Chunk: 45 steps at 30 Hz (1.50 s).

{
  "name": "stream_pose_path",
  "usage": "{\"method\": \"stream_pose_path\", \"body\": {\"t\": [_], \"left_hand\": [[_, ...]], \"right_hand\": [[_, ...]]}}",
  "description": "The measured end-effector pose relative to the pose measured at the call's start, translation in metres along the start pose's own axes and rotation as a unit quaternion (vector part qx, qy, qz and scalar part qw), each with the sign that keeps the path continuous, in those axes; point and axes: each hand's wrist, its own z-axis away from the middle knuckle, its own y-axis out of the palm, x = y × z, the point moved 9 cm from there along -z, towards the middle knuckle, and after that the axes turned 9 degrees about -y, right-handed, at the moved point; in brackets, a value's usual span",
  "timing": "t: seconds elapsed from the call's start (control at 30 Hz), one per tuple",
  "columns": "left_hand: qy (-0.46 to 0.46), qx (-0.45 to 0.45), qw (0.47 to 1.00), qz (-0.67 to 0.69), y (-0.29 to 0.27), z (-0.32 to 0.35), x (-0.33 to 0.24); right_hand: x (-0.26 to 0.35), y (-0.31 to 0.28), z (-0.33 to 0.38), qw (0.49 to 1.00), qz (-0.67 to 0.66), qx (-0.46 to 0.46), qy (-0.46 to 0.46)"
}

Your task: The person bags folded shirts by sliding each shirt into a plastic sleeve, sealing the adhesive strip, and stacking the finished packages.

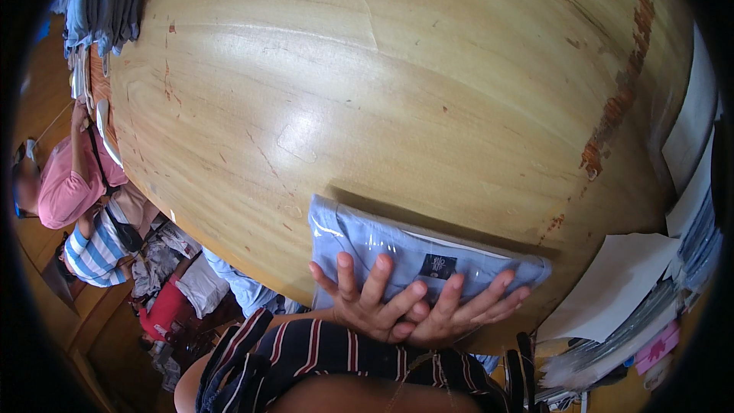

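A folded light-blue garment in a clear plastic bag [397,248] is at the near edge of the table, with a small dark label on its face. My left hand [371,298] rests on the bag's near left part, its fingers spread over the plastic. Beside it, my right hand [462,313] lies across the near right part, fingers stretched out and apart. The thumbs meet in the middle. Neither hand is wrapped round the packet, and its underside is hidden.
The wood-grain table [367,107] has worn, chipped patches. Folded dark garments [111,0] stand stacked at far left. At right are a white sheet [612,283] and stacked plastic bags [612,348]. People, one in a pink shirt [69,176], are beyond the left edge.
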Motion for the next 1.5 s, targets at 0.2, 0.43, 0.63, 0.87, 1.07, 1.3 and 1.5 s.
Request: {"method": "stream_pose_path", "body": {"t": [0.2,0.43,0.63,0.87,1.07,1.3,1.5], "left_hand": [[-0.007,-0.029,0.999,-0.014,0.000,-0.002,0.000],[-0.040,-0.144,0.988,-0.028,-0.001,0.008,0.002],[-0.063,-0.146,0.987,-0.007,-0.003,0.001,0.001],[-0.091,-0.120,0.986,0.075,-0.004,-0.001,0.006],[-0.078,-0.083,0.991,0.072,-0.003,-0.004,0.004],[-0.042,-0.103,0.992,0.053,0.000,-0.007,0.003],[-0.041,0.050,0.997,0.044,0.001,-0.021,-0.001]], "right_hand": [[0.001,0.003,0.000,1.000,0.002,-0.004,-0.006],[0.007,0.006,0.008,1.000,0.022,0.007,-0.011],[0.001,0.006,0.007,0.999,0.026,0.019,-0.011],[0.001,0.005,-0.001,1.000,0.026,0.006,0.008],[0.009,0.001,-0.008,0.996,0.057,-0.025,-0.061],[-0.001,0.009,-0.005,0.999,0.024,0.031,0.007],[0.000,0.007,-0.016,0.993,-0.021,0.112,-0.011]]}}
